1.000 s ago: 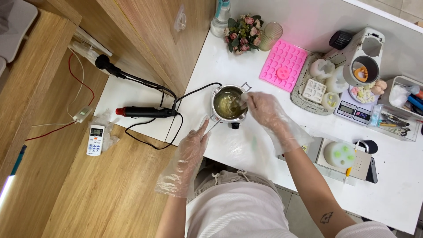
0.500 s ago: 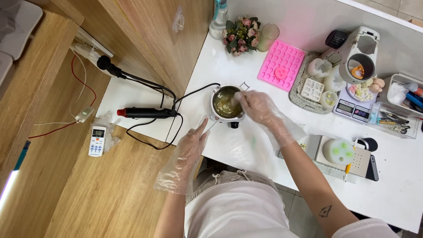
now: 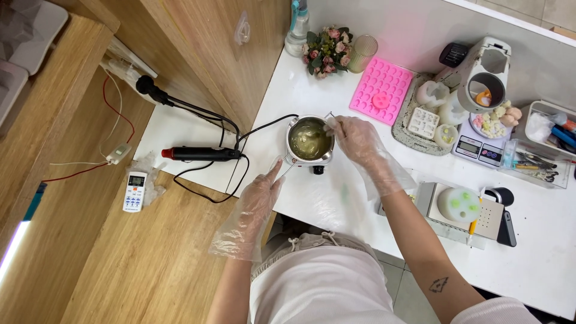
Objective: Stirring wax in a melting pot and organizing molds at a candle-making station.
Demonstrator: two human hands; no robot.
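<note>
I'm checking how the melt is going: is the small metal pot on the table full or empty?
Partly full. The metal pot stands upright and holds yellowish liquid with paler patches, below the rim. The right hand holds something small at its rim; the left hand touches its handle.

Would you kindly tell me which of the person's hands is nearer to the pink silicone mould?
Right. The right hand is at the metal pot's rim, just below-left of the pink silicone mould; the left hand rests on the pot's far side.
</note>
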